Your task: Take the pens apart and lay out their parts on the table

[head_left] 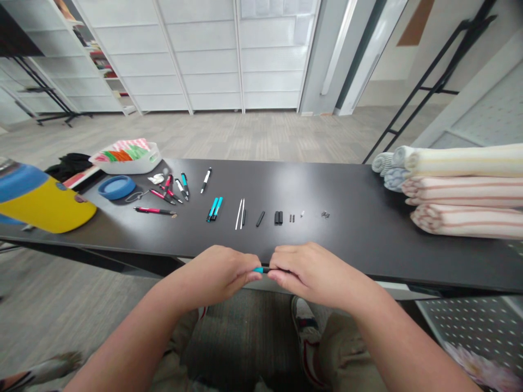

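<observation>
Forearms (pixel 134 326) cut off below, left grip (pixel 224 273) and right grip (pixel 306 273) clasping teal-and-black pen (pixel 260 270), ends hidden

turquoise-and-black pen piece (pixel 259 269), dark table (pixel 351 234), 2 turquoise barrels (pixel 218 208), pink-striped towels (pixel 469 190)

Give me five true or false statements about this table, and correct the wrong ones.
1. The left hand and right hand hold one turquoise-and-black item between them. True.
2. The rolled cloths are stacked at the left end of the table. False: they are at the right.
3. Two turquoise pieces lie left of the thin white sticks. True.
4. The white tray is empty. False: it holds colourful items.
5. The round blue object lies right of those sticks. False: it lies left.
</observation>
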`<state>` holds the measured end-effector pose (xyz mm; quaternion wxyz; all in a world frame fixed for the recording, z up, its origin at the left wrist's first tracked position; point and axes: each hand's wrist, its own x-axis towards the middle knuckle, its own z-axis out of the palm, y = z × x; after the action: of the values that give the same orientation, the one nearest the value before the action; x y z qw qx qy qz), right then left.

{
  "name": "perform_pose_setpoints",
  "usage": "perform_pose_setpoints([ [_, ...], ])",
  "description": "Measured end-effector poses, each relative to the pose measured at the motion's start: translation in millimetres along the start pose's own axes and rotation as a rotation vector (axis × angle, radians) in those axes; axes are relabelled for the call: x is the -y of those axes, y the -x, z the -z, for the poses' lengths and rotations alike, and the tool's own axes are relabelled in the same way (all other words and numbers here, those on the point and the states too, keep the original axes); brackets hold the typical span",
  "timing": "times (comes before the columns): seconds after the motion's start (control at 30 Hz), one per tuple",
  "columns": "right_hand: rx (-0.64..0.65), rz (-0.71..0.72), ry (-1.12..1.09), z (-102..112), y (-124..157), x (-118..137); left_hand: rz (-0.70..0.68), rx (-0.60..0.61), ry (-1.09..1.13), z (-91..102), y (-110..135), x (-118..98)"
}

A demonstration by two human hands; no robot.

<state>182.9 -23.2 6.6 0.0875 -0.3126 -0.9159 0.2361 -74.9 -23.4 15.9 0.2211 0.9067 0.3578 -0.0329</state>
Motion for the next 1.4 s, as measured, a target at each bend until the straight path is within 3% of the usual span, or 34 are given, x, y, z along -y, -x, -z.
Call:
perform_pose_setpoints([
  [0.73, 0.003, -0.018, -0.006, 5, 1, 1, 0.024, -0.005, 0.062, 9.2, 7, 4],
  [0.93, -0.041, -0.064, 0.070, 1, 0, 7, 0.045, -0.083, -0.157, -1.2, 4, -8],
  [1.1, -0.024, -0.099, 0.123, -4, -4, 12, -0.017, -0.126, -0.312, -20.2, -7, -20],
  [1.23, -0.005, -0.089, 0.104, -4, -3, 9, -0.046, -0.130, -0.305, -28.1, -10, -21],
  [1.4, -0.028, -0.033, -0.021, -1, 0, 7, -0.063, -0.107, -0.176, -18.9, -8, -17],
])
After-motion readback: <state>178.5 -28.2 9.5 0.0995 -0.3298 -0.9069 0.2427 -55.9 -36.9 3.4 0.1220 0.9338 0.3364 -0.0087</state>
